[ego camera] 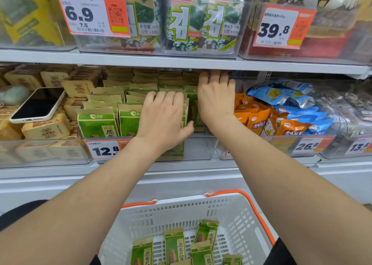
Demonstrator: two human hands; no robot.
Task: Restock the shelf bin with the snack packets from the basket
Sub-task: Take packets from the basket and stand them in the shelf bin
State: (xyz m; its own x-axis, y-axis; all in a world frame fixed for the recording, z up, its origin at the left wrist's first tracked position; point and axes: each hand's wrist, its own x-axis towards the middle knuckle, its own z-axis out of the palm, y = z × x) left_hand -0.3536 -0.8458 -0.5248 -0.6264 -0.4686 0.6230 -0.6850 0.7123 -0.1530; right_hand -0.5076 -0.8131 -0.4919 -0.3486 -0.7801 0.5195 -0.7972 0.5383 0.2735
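Here, the fingers (169,98) of the left hand (163,121) curl over the tops of the green snack packets (96,123) standing in the shelf bin (201,148), thumb pinching the front one. At its one o'clock, the right hand (216,101) presses straight fingers against the row. At six o'clock, the basket (237,214) holds spare packets (175,244). Light, crinkly, stiff-topped, I judge: take them by the folded top.

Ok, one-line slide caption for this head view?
Left hand grips green snack packets in the clear shelf bin, right hand reaches further back; more wait in the white basket.
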